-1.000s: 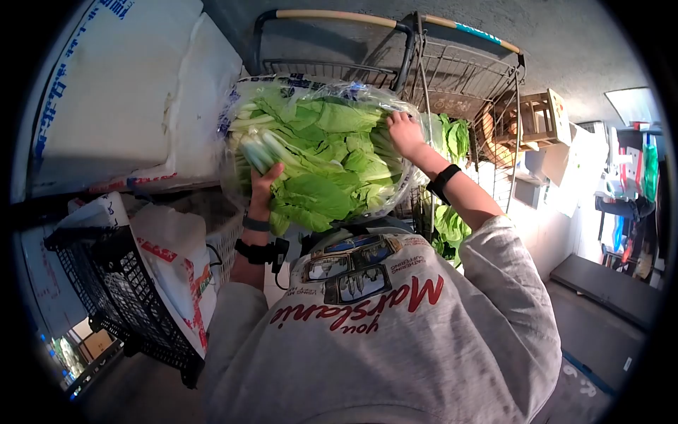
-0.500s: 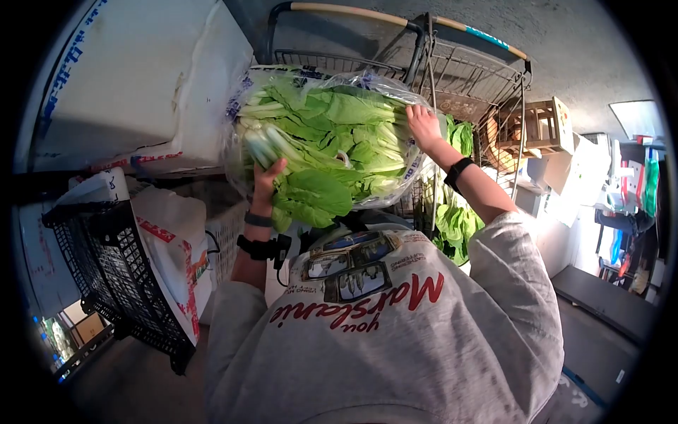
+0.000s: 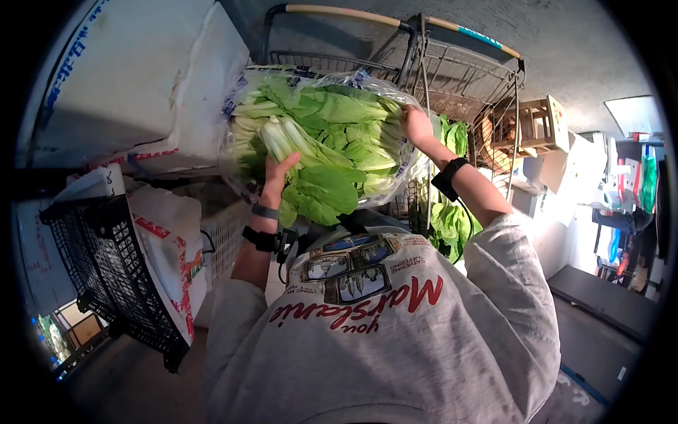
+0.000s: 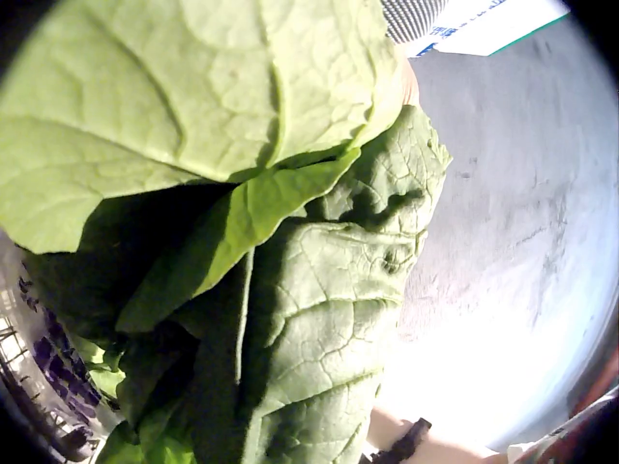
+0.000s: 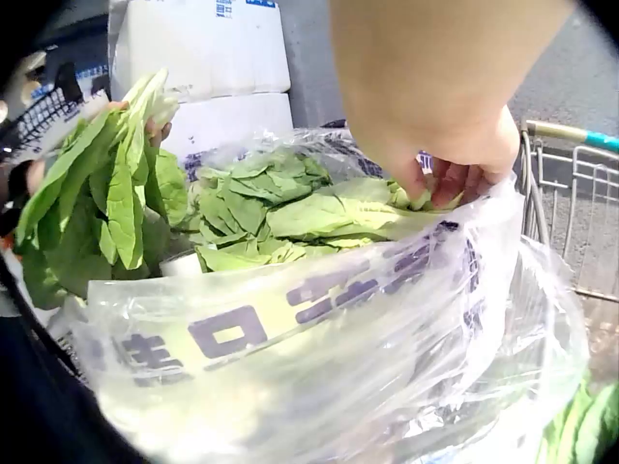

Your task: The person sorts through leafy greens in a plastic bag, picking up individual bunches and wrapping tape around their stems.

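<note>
In the head view, my left hand (image 3: 277, 175) grips a bunch of leafy greens (image 3: 325, 191) near its white stems, at the left front of a large clear plastic bag (image 3: 406, 169). Broad leaves of that bunch (image 4: 319, 319) fill the left wrist view and mostly hide the hand. More greens (image 5: 319, 217) lie stacked inside the bag, which has purple printing. At the bag's right end, my right hand (image 3: 417, 127) reaches over the rim. Its fingers (image 5: 450, 179) curl onto the stem ends of the greens there, seen in the right wrist view.
The bag sits in a wire cart with a handle (image 3: 346, 13), beside a second wire cart (image 3: 466, 63) holding greens (image 3: 452, 222). White foam boxes (image 3: 120, 78) stand at the left, above a black plastic crate (image 3: 106, 268). A wooden crate (image 3: 540, 124) is farther right.
My left hand has shifted right with its bunch, and the white stems have swung up and right. The fingers of my right hand have curled down at the bag's right end.
</note>
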`<action>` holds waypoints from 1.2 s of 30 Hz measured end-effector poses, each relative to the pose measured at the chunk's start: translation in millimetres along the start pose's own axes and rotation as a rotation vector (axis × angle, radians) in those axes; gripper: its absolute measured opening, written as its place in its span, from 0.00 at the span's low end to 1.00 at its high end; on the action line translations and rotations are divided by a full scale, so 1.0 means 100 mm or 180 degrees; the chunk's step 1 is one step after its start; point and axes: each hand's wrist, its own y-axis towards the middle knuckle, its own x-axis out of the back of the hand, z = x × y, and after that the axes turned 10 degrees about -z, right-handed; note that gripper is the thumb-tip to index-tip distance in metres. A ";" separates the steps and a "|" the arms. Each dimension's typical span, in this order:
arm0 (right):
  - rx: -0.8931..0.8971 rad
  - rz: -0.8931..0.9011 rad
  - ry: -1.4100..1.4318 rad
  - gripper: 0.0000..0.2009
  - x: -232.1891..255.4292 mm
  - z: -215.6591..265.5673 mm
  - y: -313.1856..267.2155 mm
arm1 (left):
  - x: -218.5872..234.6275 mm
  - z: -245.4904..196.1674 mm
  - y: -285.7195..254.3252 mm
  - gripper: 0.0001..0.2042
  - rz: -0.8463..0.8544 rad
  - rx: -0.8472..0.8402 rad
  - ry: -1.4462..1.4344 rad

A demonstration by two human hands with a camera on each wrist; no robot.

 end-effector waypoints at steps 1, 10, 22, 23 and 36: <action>-0.0011 -0.0006 0.0005 0.14 0.04 -0.02 0.00 | -0.01 0.01 0.00 0.22 0.0010 -0.0003 0.0009; 0.0714 -0.0478 0.1287 0.07 0.65 0.07 0.09 | -0.02 0.01 0.08 0.24 -0.0071 0.0056 0.0223; 0.1826 -0.0802 0.1191 0.08 1.89 0.45 0.07 | -0.10 -0.09 0.06 0.25 -0.0159 0.0089 0.0413; 0.1685 -0.0846 0.1339 0.07 1.99 0.47 0.07 | -0.10 -0.11 0.05 0.25 -0.0131 0.0116 0.0405; 0.0211 0.0288 0.4386 0.10 1.15 1.64 -0.07 | -0.19 -0.34 -0.23 0.31 0.0737 -0.0053 0.0057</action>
